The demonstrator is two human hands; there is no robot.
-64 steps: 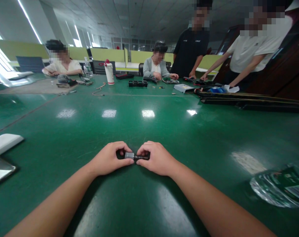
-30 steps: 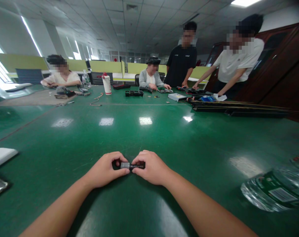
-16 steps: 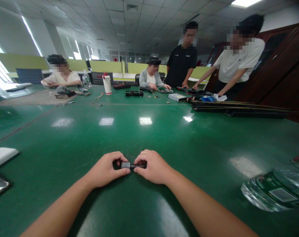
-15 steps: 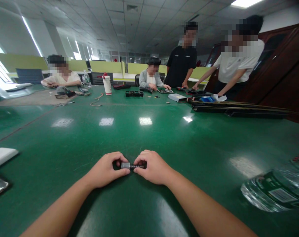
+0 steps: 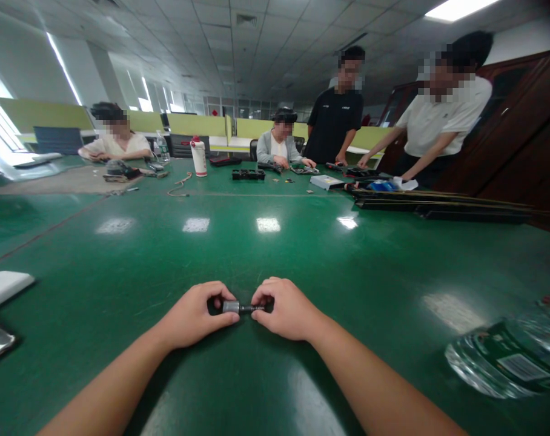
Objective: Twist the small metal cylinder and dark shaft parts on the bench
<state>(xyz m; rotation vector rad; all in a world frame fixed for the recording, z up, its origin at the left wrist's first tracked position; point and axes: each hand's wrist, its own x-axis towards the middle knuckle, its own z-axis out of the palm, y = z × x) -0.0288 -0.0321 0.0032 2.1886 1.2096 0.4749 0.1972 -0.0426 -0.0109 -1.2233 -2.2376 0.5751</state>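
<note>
Between six and seven o'clock in my view of the bench, the left hand pinches a grey cylinder, the right hand its dark shaft. Seems a two-handed working step; any next move wants both ends in line.

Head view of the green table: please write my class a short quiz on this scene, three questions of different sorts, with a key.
1. True or false: the left hand holds the wider, grey end of the small part.
2. Multiple choice: where is the clear bottle with the green label?
A) Between the two hands
B) To the right of the right hand
C) To the left of the left hand
3. Fill in the missing word: the lid of the white tumbler is ____.

Key: 1 true; 2 B; 3 red.
</note>
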